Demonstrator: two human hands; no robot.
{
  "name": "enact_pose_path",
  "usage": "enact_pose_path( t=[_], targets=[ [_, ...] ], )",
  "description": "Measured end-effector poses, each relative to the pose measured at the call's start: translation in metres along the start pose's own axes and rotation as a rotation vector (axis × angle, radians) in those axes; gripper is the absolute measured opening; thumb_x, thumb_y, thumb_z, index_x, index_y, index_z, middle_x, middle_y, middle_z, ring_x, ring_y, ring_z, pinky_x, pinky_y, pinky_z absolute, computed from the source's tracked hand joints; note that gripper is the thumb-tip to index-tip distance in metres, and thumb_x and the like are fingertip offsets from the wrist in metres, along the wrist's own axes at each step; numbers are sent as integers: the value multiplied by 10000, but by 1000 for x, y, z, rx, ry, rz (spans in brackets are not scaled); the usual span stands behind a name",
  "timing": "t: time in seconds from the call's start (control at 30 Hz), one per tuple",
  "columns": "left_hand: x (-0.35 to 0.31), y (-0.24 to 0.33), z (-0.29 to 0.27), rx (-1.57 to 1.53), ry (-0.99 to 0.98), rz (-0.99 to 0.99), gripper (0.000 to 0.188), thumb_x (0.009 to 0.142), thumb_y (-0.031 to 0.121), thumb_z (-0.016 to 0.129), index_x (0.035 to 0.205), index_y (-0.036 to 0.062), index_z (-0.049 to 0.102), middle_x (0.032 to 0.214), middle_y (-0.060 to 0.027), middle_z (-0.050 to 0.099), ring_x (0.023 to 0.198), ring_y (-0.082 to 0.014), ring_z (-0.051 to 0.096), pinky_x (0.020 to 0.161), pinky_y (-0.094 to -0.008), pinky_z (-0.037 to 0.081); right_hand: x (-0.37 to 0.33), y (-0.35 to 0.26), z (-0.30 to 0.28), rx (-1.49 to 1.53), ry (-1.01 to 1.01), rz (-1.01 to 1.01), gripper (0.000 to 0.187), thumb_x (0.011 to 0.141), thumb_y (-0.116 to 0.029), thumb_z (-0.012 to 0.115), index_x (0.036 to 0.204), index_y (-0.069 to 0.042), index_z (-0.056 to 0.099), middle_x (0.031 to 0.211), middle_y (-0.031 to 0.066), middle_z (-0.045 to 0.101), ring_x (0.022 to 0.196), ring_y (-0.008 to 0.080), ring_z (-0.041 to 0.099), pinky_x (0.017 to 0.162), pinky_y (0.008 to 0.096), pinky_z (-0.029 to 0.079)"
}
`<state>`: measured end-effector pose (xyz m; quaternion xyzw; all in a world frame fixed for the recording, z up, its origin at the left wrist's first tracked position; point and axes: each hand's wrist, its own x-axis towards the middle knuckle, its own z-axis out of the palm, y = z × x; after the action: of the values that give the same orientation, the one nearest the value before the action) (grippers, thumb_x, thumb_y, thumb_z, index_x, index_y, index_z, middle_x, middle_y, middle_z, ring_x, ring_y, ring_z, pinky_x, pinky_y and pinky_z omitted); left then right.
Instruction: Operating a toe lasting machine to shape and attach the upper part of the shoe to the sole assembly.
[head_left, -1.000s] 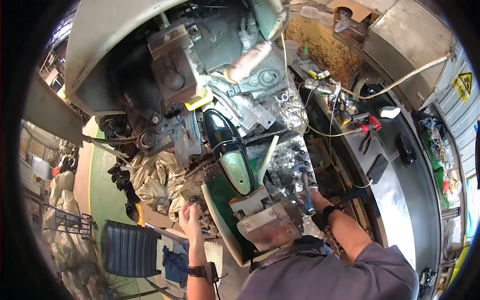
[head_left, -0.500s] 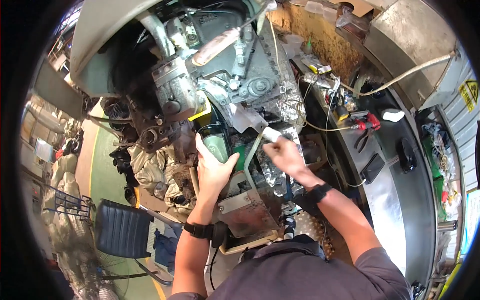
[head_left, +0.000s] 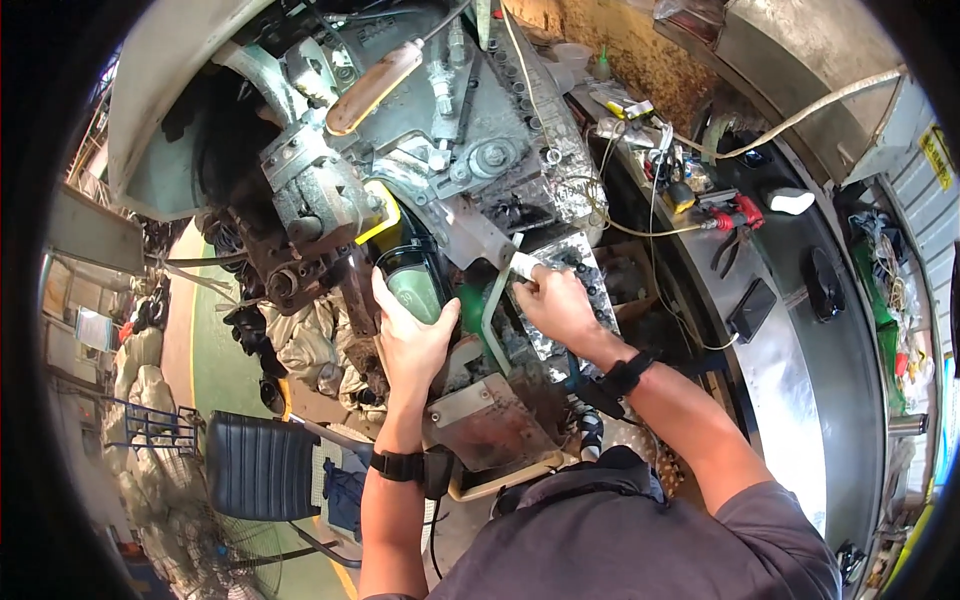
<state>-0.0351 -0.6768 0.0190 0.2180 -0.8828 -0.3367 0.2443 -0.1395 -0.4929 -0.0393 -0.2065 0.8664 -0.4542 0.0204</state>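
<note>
My left hand (head_left: 412,335) is curled around a glossy dark green piece (head_left: 415,290) with a paler rounded end face, its thumb on the right side. This piece sits in the front of a large grey machine (head_left: 410,90), below a bright yellow part (head_left: 379,212). My right hand (head_left: 562,308) is closed on the white grip (head_left: 523,264) at the end of a flat metal lever (head_left: 475,230). A pale bent bar (head_left: 492,310) runs down between my hands. Beneath them is a worn metal block (head_left: 490,420) with reddish patches.
At right runs a metal bench (head_left: 780,410) bearing a phone (head_left: 752,308), pliers (head_left: 727,250), a red tool (head_left: 738,213) and a black computer mouse (head_left: 824,293). A black chair (head_left: 262,465) stands at lower left. A wooden-handled tool (head_left: 375,88) lies over the machine.
The machine has shifted a little left in the view. My left hand keeps its hold on the green piece, and my right fingers now wrap more closely around the white grip.
</note>
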Motion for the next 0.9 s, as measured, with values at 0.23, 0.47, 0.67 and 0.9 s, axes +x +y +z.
enact_pose_path(
  t=[0.23,0.47,0.67,0.9],
  targets=[
    [0,-5,2,15,23,36,1066,773,201,847,1552,-6,151,1165,-257,659,1054,-346,667,947,-412,508,-1,-2,-2,16,-4,17,266,901,-237,645,963,16,699,699,206,686,712,420,690,730,493,564],
    [-1,-5,2,5,31,47,1059,773,212,849,1549,-5,162,1171,-248,659,1064,-341,663,953,-409,503,-1,-2,-4,6,-14,14,257,904,-233,639,952,14,693,722,209,695,731,427,692,743,496,565],
    [-1,-6,1,26,30,43,1058,772,244,852,1546,-6,175,1177,-253,655,1068,-350,659,957,-413,499,-1,-3,-4,20,-21,13,263,905,-230,634,926,26,688,707,214,688,708,435,683,732,503,562],
    [0,-2,-2,50,28,34,1051,773,250,854,1540,-12,184,1166,-258,656,1060,-360,662,952,-417,501,-2,-5,-5,22,4,2,259,899,-221,636,904,34,683,690,219,675,702,429,681,719,506,553]
  ],
)
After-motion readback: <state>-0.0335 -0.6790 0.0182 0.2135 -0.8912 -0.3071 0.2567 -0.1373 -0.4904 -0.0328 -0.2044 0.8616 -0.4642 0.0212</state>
